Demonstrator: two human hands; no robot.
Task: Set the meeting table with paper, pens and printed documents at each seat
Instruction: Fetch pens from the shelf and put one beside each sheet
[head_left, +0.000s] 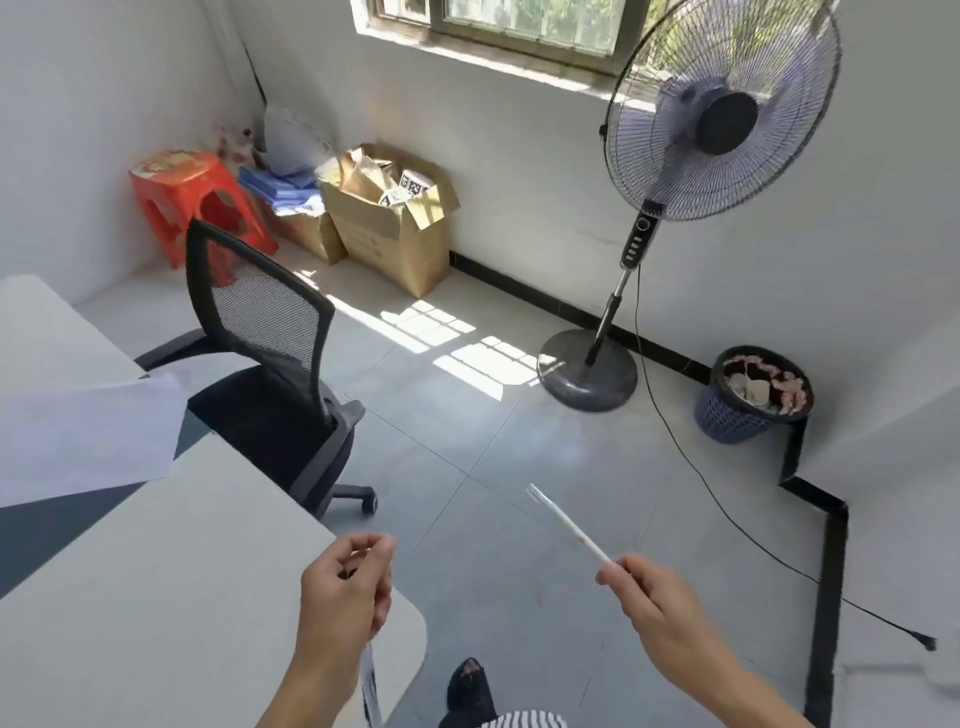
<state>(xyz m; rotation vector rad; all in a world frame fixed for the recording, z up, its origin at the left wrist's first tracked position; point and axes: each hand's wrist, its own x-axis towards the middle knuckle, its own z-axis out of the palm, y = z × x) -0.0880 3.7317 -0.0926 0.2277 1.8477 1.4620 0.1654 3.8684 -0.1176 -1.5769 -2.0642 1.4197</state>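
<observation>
Right hand (655, 608): we pinch a white pen (566, 525), pointing up-left.
Left hand (345, 587): we curl around another pen (371, 680), beside the table (156, 571) corner.

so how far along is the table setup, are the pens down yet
Early, by this view. One sheet of paper already lies on the table by the office chair. No pen is down: the right hand holds a white pen out over the floor, and the left hand grips another thin item, apparently a second pen. No printed documents show, and other seats are out of frame.
</observation>
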